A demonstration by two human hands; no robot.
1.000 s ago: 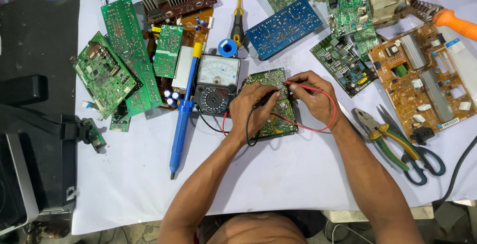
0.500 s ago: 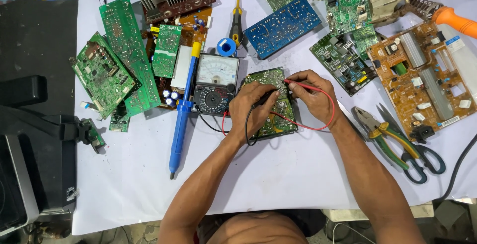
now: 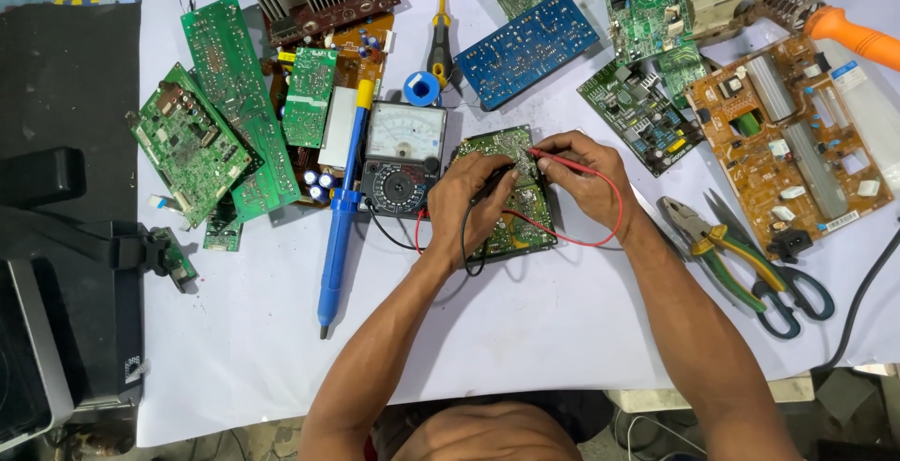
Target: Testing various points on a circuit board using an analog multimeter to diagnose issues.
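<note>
Two probes are pressed onto the green circuit board: the black probe is pinched by the left hand, the red probe by the right hand, wrists bent inward.

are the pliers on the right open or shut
Shut, as far as shows: the pliers lie flat on the white table cover, jaws together at the tip, green and yellow handles close, beside the scissors.

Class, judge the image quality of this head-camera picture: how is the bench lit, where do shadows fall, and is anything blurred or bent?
Head view: even, soft light on the white table cover; faint shadows beside the forearms; no strong glare, even on the meter; left hand, right hand and green board are sharp; table edges bow slightly, hinting at wide-angle distortion.
</note>
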